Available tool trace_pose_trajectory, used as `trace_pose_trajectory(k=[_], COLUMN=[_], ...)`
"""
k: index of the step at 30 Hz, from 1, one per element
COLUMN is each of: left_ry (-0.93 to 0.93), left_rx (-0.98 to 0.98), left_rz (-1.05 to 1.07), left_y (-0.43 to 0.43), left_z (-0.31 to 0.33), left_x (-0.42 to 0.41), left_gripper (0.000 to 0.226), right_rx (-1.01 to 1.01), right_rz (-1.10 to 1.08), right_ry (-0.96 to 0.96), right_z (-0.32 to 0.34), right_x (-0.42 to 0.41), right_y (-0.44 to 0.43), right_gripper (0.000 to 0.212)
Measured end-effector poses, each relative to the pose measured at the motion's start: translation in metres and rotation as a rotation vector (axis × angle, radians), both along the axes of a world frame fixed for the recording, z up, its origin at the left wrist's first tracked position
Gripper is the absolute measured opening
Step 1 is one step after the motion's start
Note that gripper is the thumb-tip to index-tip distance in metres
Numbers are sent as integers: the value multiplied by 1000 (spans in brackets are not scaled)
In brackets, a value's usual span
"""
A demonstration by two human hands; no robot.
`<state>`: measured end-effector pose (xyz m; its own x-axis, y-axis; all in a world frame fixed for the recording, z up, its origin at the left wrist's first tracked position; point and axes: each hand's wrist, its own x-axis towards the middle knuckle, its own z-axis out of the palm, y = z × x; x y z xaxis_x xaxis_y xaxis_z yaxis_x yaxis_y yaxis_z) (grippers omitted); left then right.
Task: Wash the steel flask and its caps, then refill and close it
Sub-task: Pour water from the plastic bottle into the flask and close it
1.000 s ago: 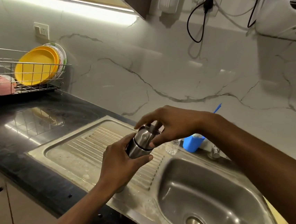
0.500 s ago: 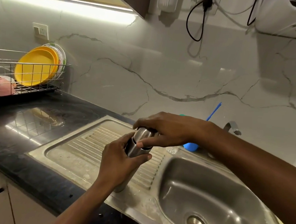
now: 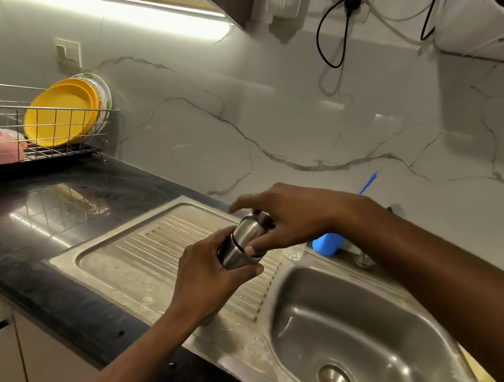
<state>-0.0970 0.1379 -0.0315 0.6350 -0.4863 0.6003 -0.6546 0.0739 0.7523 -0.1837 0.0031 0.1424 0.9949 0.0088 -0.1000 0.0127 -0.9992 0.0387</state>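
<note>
**Both hands on the flask above the drainboard**

The steel flask (image 3: 233, 257) is held tilted over the ribbed drainboard (image 3: 133, 256), just left of the sink basin (image 3: 384, 333). The left hand (image 3: 205, 278) wraps its fingers round the flask's body. The right hand (image 3: 290, 222) comes from above, thumb and fingers curled onto the steel cap (image 3: 250, 229). A blue cup (image 3: 327, 244) stands behind, by the wall. Far left, a wire dish rack (image 3: 73, 150) holds yellow plates (image 3: 58, 113).
</note>
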Motion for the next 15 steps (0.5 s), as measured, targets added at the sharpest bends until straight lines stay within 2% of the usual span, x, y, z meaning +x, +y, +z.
trace_pose_trajectory(k=[3, 7, 11, 13, 15], left_ry=[-4, -19, -25, -29, -39], left_rx=[-20, -18, 11, 29, 44], left_rz=[1, 29, 70, 65, 61], left_y=[1, 2, 0, -2, -3], left_z=[0, -2, -4, -4, -4], left_x=[0, 0, -2, -5, -9], left_gripper=[59, 55, 67, 60, 63], right_rx=[53, 20, -89, -148, -121], right_rz=[60, -48, -194, -252, -258], right_ry=[-15, -124, -236, -202, -138], right_z=[-1, -15, -29, -27, -17], right_x=[-2, 5, 7, 4, -3], right_y=[-7, -1, 5, 9, 6], right_gripper=[48, 46, 68, 74, 74])
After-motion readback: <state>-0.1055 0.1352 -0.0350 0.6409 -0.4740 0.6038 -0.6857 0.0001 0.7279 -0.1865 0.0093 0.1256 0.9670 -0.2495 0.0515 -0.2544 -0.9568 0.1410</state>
